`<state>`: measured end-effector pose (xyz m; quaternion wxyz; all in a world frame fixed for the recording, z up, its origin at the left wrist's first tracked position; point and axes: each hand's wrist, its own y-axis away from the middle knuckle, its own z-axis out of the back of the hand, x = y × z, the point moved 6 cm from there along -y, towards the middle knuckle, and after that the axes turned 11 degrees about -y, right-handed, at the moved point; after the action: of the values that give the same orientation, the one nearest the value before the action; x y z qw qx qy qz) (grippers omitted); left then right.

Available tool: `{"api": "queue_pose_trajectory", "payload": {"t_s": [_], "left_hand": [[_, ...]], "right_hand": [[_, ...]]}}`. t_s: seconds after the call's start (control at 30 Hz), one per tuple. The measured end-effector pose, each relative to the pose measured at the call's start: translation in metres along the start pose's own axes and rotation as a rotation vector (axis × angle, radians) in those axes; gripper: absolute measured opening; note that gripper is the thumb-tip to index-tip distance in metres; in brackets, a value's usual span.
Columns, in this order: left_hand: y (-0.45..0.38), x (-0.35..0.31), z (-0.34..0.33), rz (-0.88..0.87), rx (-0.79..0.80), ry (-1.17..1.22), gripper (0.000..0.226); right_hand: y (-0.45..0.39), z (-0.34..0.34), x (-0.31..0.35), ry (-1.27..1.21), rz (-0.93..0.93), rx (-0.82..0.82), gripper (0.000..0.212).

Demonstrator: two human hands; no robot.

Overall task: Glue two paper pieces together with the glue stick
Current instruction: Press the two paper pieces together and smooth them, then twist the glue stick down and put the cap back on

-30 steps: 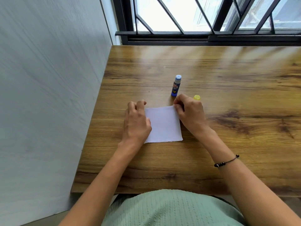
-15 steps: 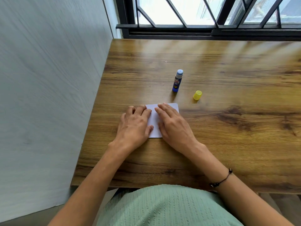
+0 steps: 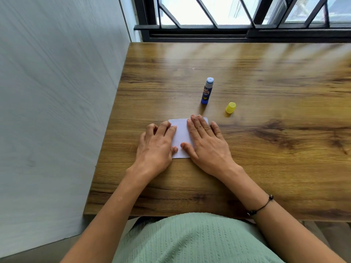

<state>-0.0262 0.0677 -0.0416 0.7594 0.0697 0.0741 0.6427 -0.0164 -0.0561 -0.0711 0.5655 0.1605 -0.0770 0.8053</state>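
- I had both hands flat on the white paper (image 3: 181, 138), which lay on the wooden table (image 3: 266, 149) near its front-left part.
- My left hand (image 3: 154, 147) pressed the paper's left side, fingers slightly curled, gripping nothing.
- My right hand (image 3: 207, 147) lay palm-down over the right side, fingers stretched out.
- The blue glue stick (image 3: 207, 91) stood upright and uncapped just beyond the paper, its yellow cap (image 3: 230, 107) near its right.

head cam, single view | worn high, tilted forward and down over the bench (image 3: 266, 168) | close range, forearms fill the foreground | faces the window (image 3: 237, 12) beyond the bench's far edge | wall (image 3: 57, 92) left of the bench
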Motion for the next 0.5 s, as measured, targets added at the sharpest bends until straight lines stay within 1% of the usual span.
{"api": "queue_pose_trajectory", "payload": {"t_s": [0.37,0.5], "left_hand": [[0.001,0.001,-0.001,-0.001,0.017,0.014,0.061],[0.002,0.002,-0.001,-0.004,0.021,0.015,0.061]], "right_hand": [[0.004,0.005,-0.017,0.018,-0.062,-0.011,0.081],[0.005,0.006,-0.017,0.014,-0.079,0.016,0.07]]}}
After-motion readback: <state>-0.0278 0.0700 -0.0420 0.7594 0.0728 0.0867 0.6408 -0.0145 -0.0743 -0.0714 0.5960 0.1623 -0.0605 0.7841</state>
